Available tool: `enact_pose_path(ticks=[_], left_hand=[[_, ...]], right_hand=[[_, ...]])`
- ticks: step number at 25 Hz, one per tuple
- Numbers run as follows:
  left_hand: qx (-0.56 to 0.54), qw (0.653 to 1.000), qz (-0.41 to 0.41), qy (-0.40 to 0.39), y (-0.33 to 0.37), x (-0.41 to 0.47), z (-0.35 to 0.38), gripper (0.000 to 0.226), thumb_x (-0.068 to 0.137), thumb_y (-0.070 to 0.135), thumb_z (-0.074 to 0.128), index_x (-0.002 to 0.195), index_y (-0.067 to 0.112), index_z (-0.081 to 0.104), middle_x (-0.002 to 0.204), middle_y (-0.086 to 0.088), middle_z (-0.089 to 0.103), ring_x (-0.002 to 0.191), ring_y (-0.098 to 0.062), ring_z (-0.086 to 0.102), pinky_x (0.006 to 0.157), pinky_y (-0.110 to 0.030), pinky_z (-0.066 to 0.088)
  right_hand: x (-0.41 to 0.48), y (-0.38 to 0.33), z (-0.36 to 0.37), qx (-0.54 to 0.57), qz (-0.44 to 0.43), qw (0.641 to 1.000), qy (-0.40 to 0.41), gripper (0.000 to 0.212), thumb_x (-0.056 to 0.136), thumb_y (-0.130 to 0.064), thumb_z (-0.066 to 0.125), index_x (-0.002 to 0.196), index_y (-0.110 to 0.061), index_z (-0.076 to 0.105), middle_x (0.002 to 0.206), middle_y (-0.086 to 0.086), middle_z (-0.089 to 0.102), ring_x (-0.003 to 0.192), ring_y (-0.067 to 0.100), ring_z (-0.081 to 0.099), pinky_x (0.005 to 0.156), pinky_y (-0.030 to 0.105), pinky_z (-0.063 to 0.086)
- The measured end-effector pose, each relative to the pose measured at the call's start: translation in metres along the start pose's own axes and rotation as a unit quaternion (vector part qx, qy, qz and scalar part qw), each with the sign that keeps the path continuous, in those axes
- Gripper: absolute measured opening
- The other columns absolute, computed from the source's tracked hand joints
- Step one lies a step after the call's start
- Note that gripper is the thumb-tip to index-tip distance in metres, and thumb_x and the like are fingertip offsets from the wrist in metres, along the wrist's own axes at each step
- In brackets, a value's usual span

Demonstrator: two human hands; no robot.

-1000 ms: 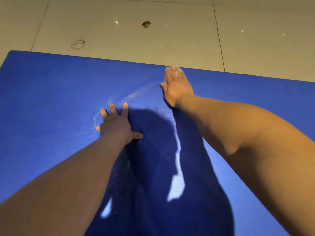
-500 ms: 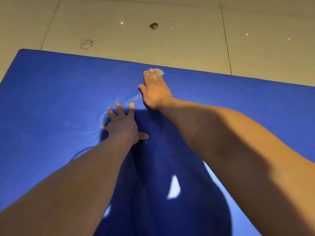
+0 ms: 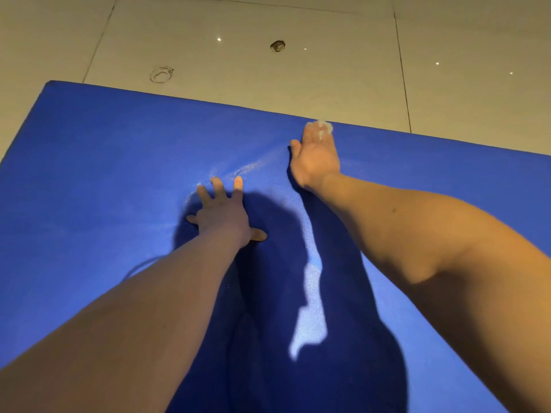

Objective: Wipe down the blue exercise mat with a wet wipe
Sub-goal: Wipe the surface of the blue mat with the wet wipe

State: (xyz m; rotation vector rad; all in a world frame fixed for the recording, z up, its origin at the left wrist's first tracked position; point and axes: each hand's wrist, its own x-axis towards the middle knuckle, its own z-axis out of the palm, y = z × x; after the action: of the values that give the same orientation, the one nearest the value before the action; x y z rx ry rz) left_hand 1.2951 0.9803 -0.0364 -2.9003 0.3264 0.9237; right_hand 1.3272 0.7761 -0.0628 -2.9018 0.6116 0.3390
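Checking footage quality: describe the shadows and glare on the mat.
Head view: a broad dark shadow covers the middle of the blue mat, below the left hand and right hand; a bright patch breaks it between the forearms; wet sheen glints between the two hands; the wet wipe looks pale and smeared; the floor tiles carry pinpoint reflections.

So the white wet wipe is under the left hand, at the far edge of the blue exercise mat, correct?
No: in the head view the white wet wipe lies under the right hand, at the far edge of the blue exercise mat.
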Motion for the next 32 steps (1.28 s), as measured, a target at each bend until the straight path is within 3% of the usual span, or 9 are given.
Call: enact_pose_path(ticks=[3, 7, 12, 16, 20, 24, 26, 29, 32], left_hand=[[0.002, 1.000, -0.002, 0.000, -0.001, 0.002, 0.001, 0.136, 0.061, 0.076, 0.078, 0.156, 0.042, -0.012, 0.163, -0.003, -0.008, 0.150, -0.041, -0.007, 0.104, -0.062, 0.042], [0.013, 1.000, -0.004, -0.006, -0.001, 0.002, 0.001, 0.137, 0.059, 0.079, 0.078, 0.156, 0.042, -0.012, 0.161, -0.003, -0.005, 0.150, -0.040, -0.006, 0.103, -0.062, 0.042], [0.033, 0.999, -0.006, -0.008, -0.002, 0.002, 0.000, 0.139, 0.058, 0.083, 0.075, 0.155, 0.043, -0.016, 0.161, -0.003, -0.006, 0.149, -0.040, -0.006, 0.102, -0.060, 0.044], [0.065, 0.998, -0.009, -0.003, -0.001, 0.001, -0.001, 0.140, 0.056, 0.088, 0.070, 0.155, 0.042, -0.018, 0.159, -0.003, -0.002, 0.147, -0.040, 0.002, 0.096, -0.054, 0.050], [0.050, 0.999, -0.013, -0.003, -0.001, -0.004, -0.003, 0.141, 0.055, 0.088, 0.071, 0.156, 0.043, -0.016, 0.160, -0.002, -0.001, 0.147, -0.037, 0.002, 0.095, -0.054, 0.050], [0.028, 1.000, -0.012, 0.004, -0.007, -0.010, 0.001, 0.137, 0.058, 0.089, 0.068, 0.158, 0.041, -0.013, 0.166, 0.006, -0.010, 0.152, -0.032, -0.005, 0.106, -0.055, 0.043], [0.018, 1.000, -0.004, -0.001, -0.017, -0.013, 0.003, 0.132, 0.062, 0.089, 0.065, 0.158, 0.040, -0.011, 0.167, 0.007, -0.012, 0.153, -0.032, -0.006, 0.109, -0.056, 0.040], [0.017, 0.999, -0.041, -0.019, -0.037, -0.016, 0.005, 0.128, 0.063, 0.090, 0.062, 0.157, 0.044, -0.012, 0.166, 0.006, -0.010, 0.152, -0.037, -0.004, 0.108, -0.065, 0.034], [-0.004, 0.998, -0.044, -0.035, -0.053, -0.018, 0.009, 0.127, 0.065, 0.087, 0.065, 0.156, 0.046, -0.014, 0.165, 0.006, -0.016, 0.152, -0.038, -0.008, 0.107, -0.066, 0.036]], right_hand=[[-0.025, -0.028, 0.010, 0.062, -0.113, 0.992, -0.007, 0.071, 0.100, -0.045, 0.008, 0.148, 0.002, 0.030, 0.156, 0.022, 0.027, 0.147, 0.036, 0.019, 0.122, 0.044, 0.016], [-0.039, 0.000, 0.010, 0.055, -0.204, 0.977, -0.019, 0.057, 0.107, -0.035, 0.026, 0.155, -0.005, 0.021, 0.164, 0.014, 0.017, 0.153, 0.028, 0.007, 0.125, 0.039, 0.010], [-0.027, 0.064, 0.012, -0.030, -0.109, 0.994, -0.003, 0.061, 0.107, -0.037, 0.020, 0.158, -0.006, 0.008, 0.166, 0.013, 0.005, 0.154, 0.028, -0.002, 0.125, 0.042, 0.006], [-0.048, 0.038, 0.019, 0.021, -0.053, 0.998, -0.009, 0.061, 0.107, -0.035, 0.019, 0.157, -0.002, 0.009, 0.165, 0.018, 0.005, 0.153, 0.032, -0.004, 0.125, 0.042, 0.003], [-0.088, 0.006, 0.031, 0.031, -0.121, 0.992, 0.004, 0.057, 0.105, -0.034, 0.023, 0.151, 0.000, 0.027, 0.156, 0.020, 0.028, 0.149, 0.035, 0.014, 0.123, 0.043, 0.012], [-0.095, 0.025, 0.033, 0.025, -0.207, 0.978, -0.010, 0.055, 0.104, -0.037, 0.030, 0.151, -0.008, 0.025, 0.158, 0.015, 0.027, 0.149, 0.034, 0.016, 0.122, 0.046, 0.019], [-0.087, 0.052, 0.031, 0.009, -0.155, 0.988, 0.009, 0.054, 0.102, -0.039, 0.033, 0.147, -0.008, 0.027, 0.154, 0.016, 0.028, 0.146, 0.035, 0.019, 0.119, 0.049, 0.023], [-0.084, 0.078, 0.031, -0.024, -0.042, 0.999, -0.005, 0.064, 0.104, -0.043, 0.024, 0.156, -0.007, 0.013, 0.165, 0.011, 0.010, 0.153, 0.030, -0.001, 0.124, 0.047, 0.007], [-0.088, 0.048, 0.038, 0.015, -0.012, 1.000, 0.009, 0.066, 0.105, -0.039, 0.023, 0.157, -0.001, 0.008, 0.165, 0.018, 0.002, 0.152, 0.034, -0.006, 0.124, 0.045, -0.001]])
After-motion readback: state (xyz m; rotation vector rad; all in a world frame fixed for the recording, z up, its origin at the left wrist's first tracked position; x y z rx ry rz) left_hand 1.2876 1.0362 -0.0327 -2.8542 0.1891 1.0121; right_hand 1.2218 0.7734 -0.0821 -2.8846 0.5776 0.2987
